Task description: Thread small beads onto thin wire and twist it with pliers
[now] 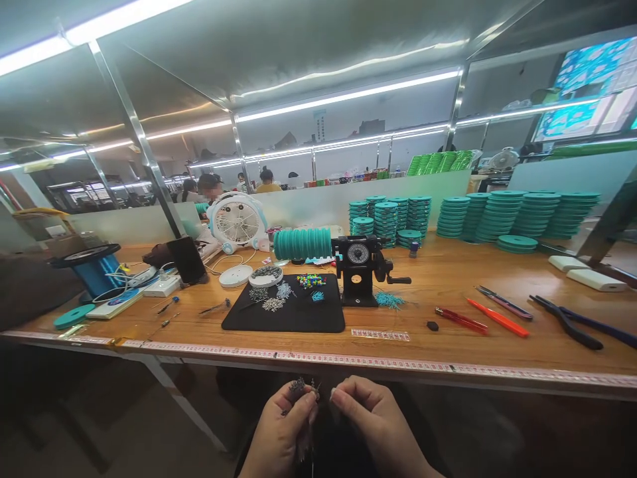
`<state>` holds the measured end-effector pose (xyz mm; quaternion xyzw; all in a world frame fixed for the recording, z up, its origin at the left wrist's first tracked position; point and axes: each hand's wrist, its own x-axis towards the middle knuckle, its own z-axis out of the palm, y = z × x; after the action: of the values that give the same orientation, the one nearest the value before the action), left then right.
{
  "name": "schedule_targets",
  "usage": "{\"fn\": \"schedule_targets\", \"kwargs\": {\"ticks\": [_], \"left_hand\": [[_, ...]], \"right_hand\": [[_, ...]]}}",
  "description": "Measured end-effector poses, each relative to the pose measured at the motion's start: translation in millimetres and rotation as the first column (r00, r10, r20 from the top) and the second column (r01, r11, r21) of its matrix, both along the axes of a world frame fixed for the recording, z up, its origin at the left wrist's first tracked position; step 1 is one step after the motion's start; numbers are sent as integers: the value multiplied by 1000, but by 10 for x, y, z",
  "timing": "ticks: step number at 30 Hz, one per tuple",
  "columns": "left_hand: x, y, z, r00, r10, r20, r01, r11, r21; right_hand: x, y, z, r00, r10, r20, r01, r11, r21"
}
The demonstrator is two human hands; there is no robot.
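In front of the table's edge, low in the head view, my left hand point(288, 425) is closed in a pinch. A bunch of small grey metal pieces point(297, 385) sticks out between its thumb and fingers, too small to tell their kind. A thin strand seems to hang below that hand. My right hand point(368, 411) is a short gap away, thumb and forefinger pressed together. Whatever its fingertips hold, if anything, is too small to make out. Beyond both hands lies a black mat point(293, 322) with heaps of silvery small parts point(273, 304) and coloured beads point(312, 281).
A black hand-crank winder point(357, 265) carries teal spools point(302, 244) behind the mat. More stacked spools point(502, 212) stand at the back right. Pliers point(567, 322), an orange pen-like tool point(497, 317) and red tweezers point(462, 320) lie right. A white fan point(239, 222) stands back left.
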<state>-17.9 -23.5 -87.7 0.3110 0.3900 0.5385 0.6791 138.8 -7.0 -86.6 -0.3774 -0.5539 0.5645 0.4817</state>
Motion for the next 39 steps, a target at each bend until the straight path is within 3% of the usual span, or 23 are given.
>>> {"fn": "schedule_targets", "kwargs": {"ticks": [3, 7, 11, 14, 18, 23, 32, 39], "left_hand": [[-6, -1, -19, 999, 17, 27, -18, 1000, 23], [-8, 0, -7, 1000, -3, 8, 3, 999, 38], [-15, -4, -9, 1000, -9, -26, 10, 1000, 27], [-27, -25, 8, 988, 6, -152, 3, 998, 60], [-26, -77, 127, 885, 99, -454, -6, 979, 201], [-26, -120, 240, 724, 212, -657, 50, 933, 356], [-54, -108, 175, 655, 231, -720, 132, 903, 409], [7, -110, 114, 677, 364, -640, 4, 868, 497]], "right_hand": [[-10, 14, 16, 999, -26, -43, 22, 996, -88], [-23, 25, 25, 998, 25, -66, -32, 994, -106], [-15, 38, -39, 979, 116, -167, -135, 985, -110], [-10, 48, -98, 932, 199, -304, -253, 956, -148], [-19, 64, -126, 807, 289, -515, -442, 875, -201], [-43, 74, -138, 743, 353, -569, -541, 817, -198], [-83, 84, -174, 685, 319, -655, -589, 772, -240], [-101, 104, -121, 620, 329, -712, -615, 768, -180]]}}
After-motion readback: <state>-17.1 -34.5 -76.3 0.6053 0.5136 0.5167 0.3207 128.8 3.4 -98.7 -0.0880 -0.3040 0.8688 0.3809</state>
